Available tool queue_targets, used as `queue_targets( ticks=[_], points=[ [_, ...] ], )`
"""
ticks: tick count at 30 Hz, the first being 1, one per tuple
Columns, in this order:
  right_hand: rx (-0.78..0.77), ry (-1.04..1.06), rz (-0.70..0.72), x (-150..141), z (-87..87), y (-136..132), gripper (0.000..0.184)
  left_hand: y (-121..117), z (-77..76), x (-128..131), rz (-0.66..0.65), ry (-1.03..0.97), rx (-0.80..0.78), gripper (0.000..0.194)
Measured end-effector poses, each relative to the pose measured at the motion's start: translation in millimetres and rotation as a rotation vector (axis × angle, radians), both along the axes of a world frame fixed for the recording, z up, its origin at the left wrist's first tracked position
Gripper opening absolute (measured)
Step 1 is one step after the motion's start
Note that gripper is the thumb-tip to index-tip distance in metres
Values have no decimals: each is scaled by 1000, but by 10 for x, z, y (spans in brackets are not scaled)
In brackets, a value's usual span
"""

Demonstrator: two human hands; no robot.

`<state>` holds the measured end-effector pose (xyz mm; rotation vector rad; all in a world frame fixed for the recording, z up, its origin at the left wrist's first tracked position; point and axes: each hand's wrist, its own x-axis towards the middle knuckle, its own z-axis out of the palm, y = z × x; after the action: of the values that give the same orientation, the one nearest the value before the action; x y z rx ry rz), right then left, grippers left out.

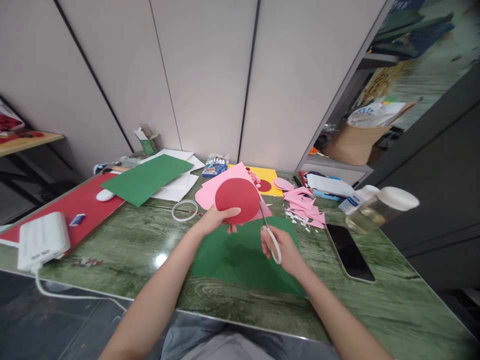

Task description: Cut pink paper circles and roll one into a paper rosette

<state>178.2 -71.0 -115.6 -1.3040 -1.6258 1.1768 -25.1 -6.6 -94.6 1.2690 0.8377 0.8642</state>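
Fingers (233, 212) pinching red circle (237, 194), scissors (265, 220) at edge

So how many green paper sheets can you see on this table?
2. One green sheet lies on the left, partly over white papers; the other lies beneath the right hand holding scissors. More could be hidden underneath.

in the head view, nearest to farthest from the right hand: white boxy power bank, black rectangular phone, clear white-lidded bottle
From the right hand:
1. Black rectangular phone, to its right
2. Clear white-lidded bottle, farther right, behind the phone
3. White boxy power bank, at the table's left end
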Motion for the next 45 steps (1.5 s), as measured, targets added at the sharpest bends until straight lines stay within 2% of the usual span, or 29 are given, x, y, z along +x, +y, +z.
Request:
queue_targets(
  ticks=[9, 15, 34, 45],
  points=[
    [-19, 10, 2, 13, -19, 4, 39, 15, 6, -28, -37, 9, 29, 32],
    [-6, 23, 6, 7, -19, 0, 41, 21, 1, -55, -71, 51, -14, 32],
    [-13, 3, 14, 13, -11, 2, 37, 32, 27, -95, -80, 37, 1, 28],
    [-10, 35, 22, 21, -21, 1, 39, 42, -10, -106, -141, 73, -22, 29]
  ],
)
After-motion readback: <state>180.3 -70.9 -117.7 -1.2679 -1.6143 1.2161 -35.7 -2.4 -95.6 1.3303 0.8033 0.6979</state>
